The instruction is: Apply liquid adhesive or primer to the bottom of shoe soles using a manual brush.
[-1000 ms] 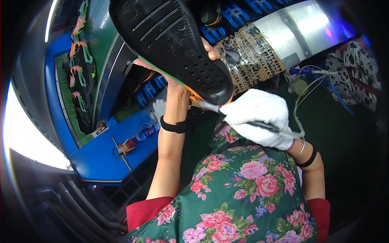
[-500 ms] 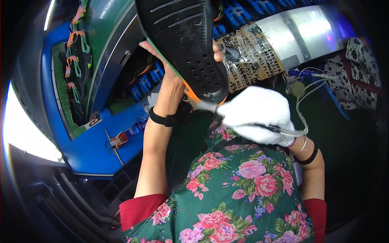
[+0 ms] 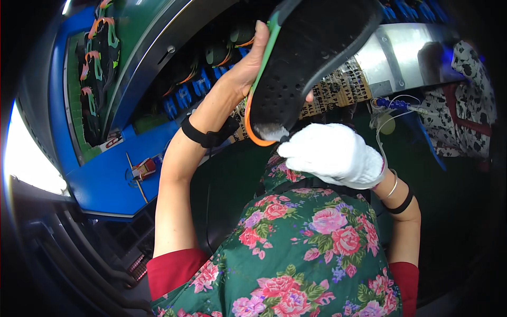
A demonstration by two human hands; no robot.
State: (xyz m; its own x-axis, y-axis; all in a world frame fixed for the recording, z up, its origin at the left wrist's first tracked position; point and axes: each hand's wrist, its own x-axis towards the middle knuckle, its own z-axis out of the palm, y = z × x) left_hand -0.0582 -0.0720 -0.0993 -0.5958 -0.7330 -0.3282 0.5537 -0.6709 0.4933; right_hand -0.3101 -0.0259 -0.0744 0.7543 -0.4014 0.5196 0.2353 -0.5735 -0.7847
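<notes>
1. Plainly the chief item: one shoe sole [image 3: 306, 58], black, edged in green and orange, raised in the air before the worker. Its dark face is turned toward the worker, probably so the rounded lower end can be both seen and reached.
2. Left grip [image 3: 244, 75], bare: grasping the sole from the side and behind, thumb along the green edge, one fingertip [image 3: 309, 96] showing past the opposite edge. Such a hold seems meant to leave the face uncovered.
3. Right grip [image 3: 330, 153], in a white glove [image 3: 348, 166]: closed on a brush [image 3: 272, 131], handle mostly hidden. Pale bristles appear to touch the rounded end, just inside the orange rim; holding so near the bristles presumably steadies them.
4. Tube [image 3: 378, 127], pale, hanging beside the glove. From where I stand, I cannot tell whether it joins the brush.
5. Metal duct [image 3: 409, 61], silver, behind the sole; brown wrapping [image 3: 343, 87] covers part of it, perhaps as padding.
6. Counter [image 3: 100, 185], blue, at the worker's left. On it, a small red object [image 3: 143, 168] with a thin stick, well apart from both hands, likely kept out of the way.
7. Apron [image 3: 317, 253], floral, worn below the work, presumably to shield clothing.
</notes>
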